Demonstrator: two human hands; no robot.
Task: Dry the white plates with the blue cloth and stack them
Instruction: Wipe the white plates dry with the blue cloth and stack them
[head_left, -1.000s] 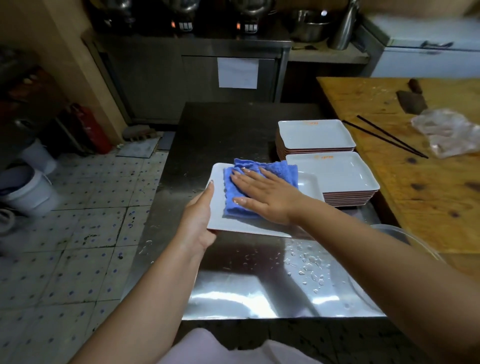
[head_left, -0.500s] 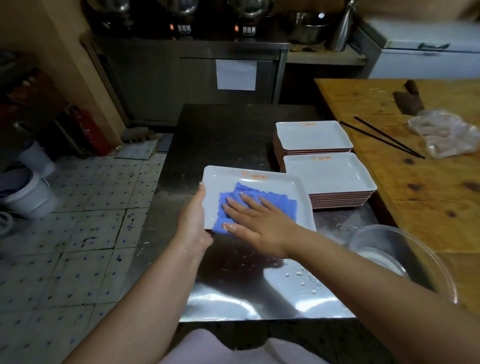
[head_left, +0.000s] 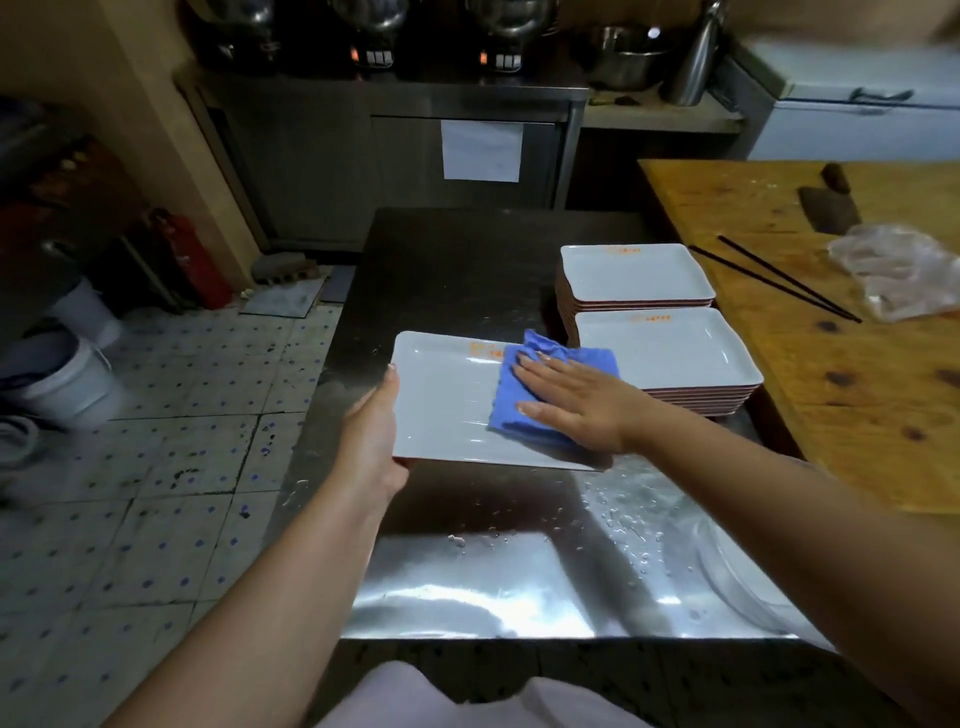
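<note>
A white rectangular plate (head_left: 441, 400) is held above the steel table (head_left: 467, 571). My left hand (head_left: 371, 436) grips its left edge, thumb on the rim and fingers hidden underneath. My right hand (head_left: 576, 402) lies flat with straight fingers, pressing the blue cloth (head_left: 550, 358) onto the plate's right half. Two stacks of white plates stand on the table to the right: a near stack (head_left: 670, 353) and a far stack (head_left: 636, 275).
Water drops lie on the steel table near its front right. A clear glass bowl (head_left: 737, 582) sits at the front right corner. The wooden counter (head_left: 857, 389) on the right holds chopsticks (head_left: 779, 280), a cleaver (head_left: 828, 205) and a plastic bag (head_left: 898, 270). Buckets (head_left: 67, 374) stand on the tiled floor.
My right hand has slid the blue cloth from the plate's left and middle to its right half. The left hand keeps hold of the plate's left edge.
</note>
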